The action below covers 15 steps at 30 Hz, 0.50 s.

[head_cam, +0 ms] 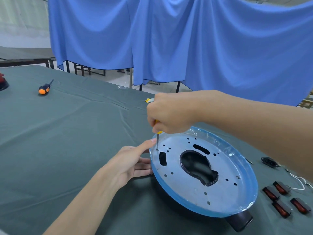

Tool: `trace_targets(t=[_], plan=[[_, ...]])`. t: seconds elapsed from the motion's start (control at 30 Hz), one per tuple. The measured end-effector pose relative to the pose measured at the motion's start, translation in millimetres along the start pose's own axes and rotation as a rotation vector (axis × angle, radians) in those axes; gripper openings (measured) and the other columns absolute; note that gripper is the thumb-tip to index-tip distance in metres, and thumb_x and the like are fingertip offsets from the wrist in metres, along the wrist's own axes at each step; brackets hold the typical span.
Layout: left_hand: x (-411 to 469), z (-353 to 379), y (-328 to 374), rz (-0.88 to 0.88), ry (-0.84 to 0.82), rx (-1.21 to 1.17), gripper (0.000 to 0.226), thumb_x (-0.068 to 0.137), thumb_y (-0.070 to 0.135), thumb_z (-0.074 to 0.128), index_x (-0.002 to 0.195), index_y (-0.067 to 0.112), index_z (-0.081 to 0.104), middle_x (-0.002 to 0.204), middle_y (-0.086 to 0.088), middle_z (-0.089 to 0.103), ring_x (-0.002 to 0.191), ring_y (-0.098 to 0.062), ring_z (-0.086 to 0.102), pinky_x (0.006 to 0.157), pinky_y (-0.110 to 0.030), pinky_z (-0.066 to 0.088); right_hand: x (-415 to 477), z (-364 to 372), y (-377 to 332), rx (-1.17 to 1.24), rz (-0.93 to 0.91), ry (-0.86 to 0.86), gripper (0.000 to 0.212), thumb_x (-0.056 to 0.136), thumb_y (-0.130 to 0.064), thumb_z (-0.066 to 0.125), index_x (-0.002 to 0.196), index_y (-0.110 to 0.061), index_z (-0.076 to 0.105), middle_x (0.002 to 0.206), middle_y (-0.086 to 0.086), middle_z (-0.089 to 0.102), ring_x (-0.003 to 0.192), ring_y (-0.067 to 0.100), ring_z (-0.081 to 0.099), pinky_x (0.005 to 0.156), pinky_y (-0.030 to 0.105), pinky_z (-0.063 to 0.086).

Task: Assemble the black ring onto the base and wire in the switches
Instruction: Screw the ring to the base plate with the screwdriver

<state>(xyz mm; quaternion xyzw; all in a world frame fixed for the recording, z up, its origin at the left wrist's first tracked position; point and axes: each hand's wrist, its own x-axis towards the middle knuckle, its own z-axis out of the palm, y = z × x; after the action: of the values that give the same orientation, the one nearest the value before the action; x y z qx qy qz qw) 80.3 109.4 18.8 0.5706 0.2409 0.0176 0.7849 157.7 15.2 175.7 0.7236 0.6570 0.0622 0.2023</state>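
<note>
Base (186, 189): round metal disc with a blue film-wrapped rim, lying on the green cloth (67, 133) at lower right of the view, pierced by a large central cut-out, 2 slots and many small holes. Black part (240, 221): juts from under the base at 5 o'clock; whether it belongs to the ring cannot be told. Screwdriver (157, 141): yellow handle, thin shaft upright, tip on a screw (157, 149) at the base's 10 o'clock edge. Right hand (171, 114): curled in a fist round the screwdriver handle, above the base's 11 o'clock rim. Left hand (132, 163): fingers straight and spread, at the base's 9 o'clock side, index fingertip touching the rim just beside the shaft. Second screw (238, 177): seated in the base at 3 o'clock. Switches (281, 188): 4 red rockers in black frames, grouped on the cloth at 4 o'clock of the base, apart from it. Socket (269, 161): black, at 2 o'clock. Wire (299, 182): white, between socket and switches. Spare screwdriver (44, 89): orange and black, well apart at 10 o'clock. Curtain (186, 39): blue, hanging beyond the table at 12 o'clock.
</note>
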Motion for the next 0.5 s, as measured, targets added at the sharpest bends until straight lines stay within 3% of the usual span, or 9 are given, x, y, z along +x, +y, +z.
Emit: trace_targets(t=[0.2, 0.3, 0.37, 0.5], plan=[[2, 0, 1, -0.003, 0.015, -0.014, 0.049, 0.073, 0.045, 0.078, 0.105, 0.008, 0.074, 0.093, -0.017, 0.076, 0.081, -0.029, 0.075, 0.063, -0.030, 0.059, -1, 4, 10, 0.110, 0.105, 0.016, 0.038, 0.091, -0.020, 0.055, 0.056, -0.008, 0.047, 0.037, 0.001, 0.028, 0.045, 0.017, 0.033, 0.046, 0.026, 0.032], [2, 1, 1, 0.001, 0.022, -0.010, 0.046, 0.073, 0.043, 0.078, 0.103, 0.008, 0.075, 0.093, -0.017, 0.076, 0.080, -0.029, 0.075, 0.062, -0.031, 0.059, 0, 5, 12, 0.160, 0.160, 0.024, 0.035, 0.089, -0.018, 0.056, 0.057, -0.005, 0.049, 0.033, 0.002, 0.027, 0.048, 0.017, 0.029, 0.050, 0.029, 0.030], [3, 1, 1, 0.004, 0.024, -0.009, 0.047, 0.073, 0.043, 0.078, 0.103, 0.007, 0.075, 0.093, -0.017, 0.076, 0.082, -0.030, 0.075, 0.063, -0.031, 0.060, 1, 5, 14, 0.187, 0.213, 0.007, 0.034, 0.089, -0.019, 0.056, 0.058, -0.006, 0.049, 0.038, -0.002, 0.026, 0.056, 0.021, 0.031, 0.051, 0.029, 0.029], [3, 0, -1, 0.003, 0.024, 0.000, 0.050, 0.071, 0.044, 0.079, 0.105, 0.007, 0.074, 0.095, -0.019, 0.075, 0.088, -0.032, 0.074, 0.067, -0.033, 0.061, 1, 6, 20, 0.274, 0.367, -0.057, 0.042, 0.090, -0.027, 0.055, 0.055, -0.010, 0.039, 0.053, 0.007, 0.039, 0.056, 0.025, 0.037, 0.050, 0.027, 0.030]])
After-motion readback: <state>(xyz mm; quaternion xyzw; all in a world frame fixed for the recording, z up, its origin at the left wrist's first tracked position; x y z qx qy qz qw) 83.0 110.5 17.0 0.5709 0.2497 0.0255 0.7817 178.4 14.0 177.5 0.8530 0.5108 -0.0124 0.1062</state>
